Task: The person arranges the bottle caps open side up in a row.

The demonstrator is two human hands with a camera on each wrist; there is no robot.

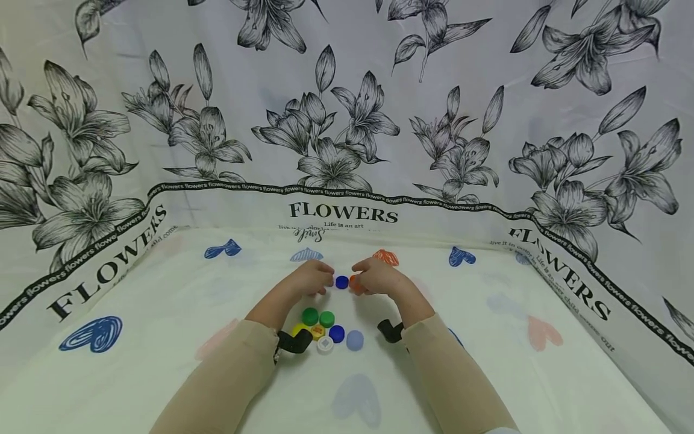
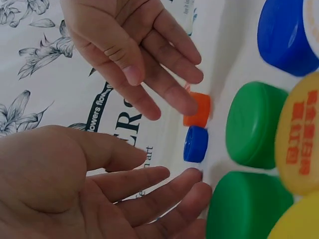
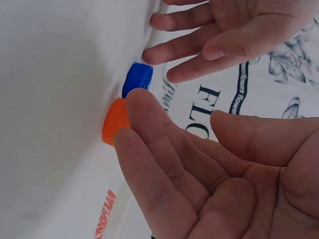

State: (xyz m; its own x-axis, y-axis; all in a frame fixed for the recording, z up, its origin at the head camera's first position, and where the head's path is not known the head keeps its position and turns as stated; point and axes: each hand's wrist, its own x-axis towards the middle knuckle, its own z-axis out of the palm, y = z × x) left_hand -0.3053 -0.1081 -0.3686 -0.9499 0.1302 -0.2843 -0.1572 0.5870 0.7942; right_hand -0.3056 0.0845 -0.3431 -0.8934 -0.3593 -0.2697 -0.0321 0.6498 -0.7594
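Note:
A small blue bottle cap (image 1: 341, 282) and an orange bottle cap (image 2: 198, 109) sit side by side on the white cloth, between the two hands. My right hand (image 1: 379, 278) has its fingers loosely extended, with fingertips right at the orange cap. On the other side, my left hand (image 1: 310, 280) reaches in with fingers relaxed and slightly bent, beside the blue cap and holding nothing. Nearer to me lies a cluster of caps: two green caps (image 1: 310, 316), a yellow printed cap (image 1: 317, 332), a darker blue cap (image 1: 337, 334), a white cap (image 1: 325, 344) and a pale blue cap (image 1: 355, 340).
A white cloth with printed hearts (image 1: 91, 335) covers the table. Behind it hangs a curtain with black flower drawings (image 1: 332, 163). Black straps (image 1: 295, 342) sit at both wrists, the left one overlapping another yellow cap in the head view.

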